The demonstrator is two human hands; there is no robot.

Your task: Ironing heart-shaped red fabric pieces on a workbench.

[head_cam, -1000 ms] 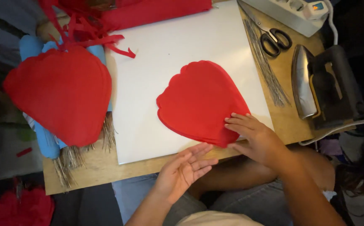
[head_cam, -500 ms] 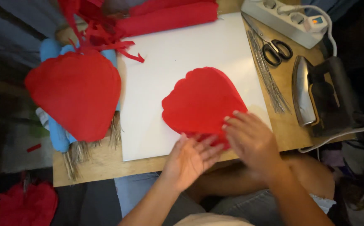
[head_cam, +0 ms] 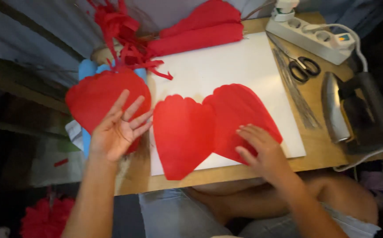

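Covering a wooden desk (head_cam: 319,145), white board (head_cam: 226,66) with two red paper petals (head_cam: 185,134), right hand (head_cam: 262,150) flat, grip open, left hand (head_cam: 116,128) splayed, floor dim.

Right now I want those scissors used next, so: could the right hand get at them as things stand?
Probably yes. The right hand rests on a red petal-shaped sheet and holds nothing. The scissors lie uncovered further up the table on that hand's side, with only the white board and thin wires between.

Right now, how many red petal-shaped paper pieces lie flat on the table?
3: one under the right hand on the white board, one beside it, one by the left hand. More may be stacked beneath.
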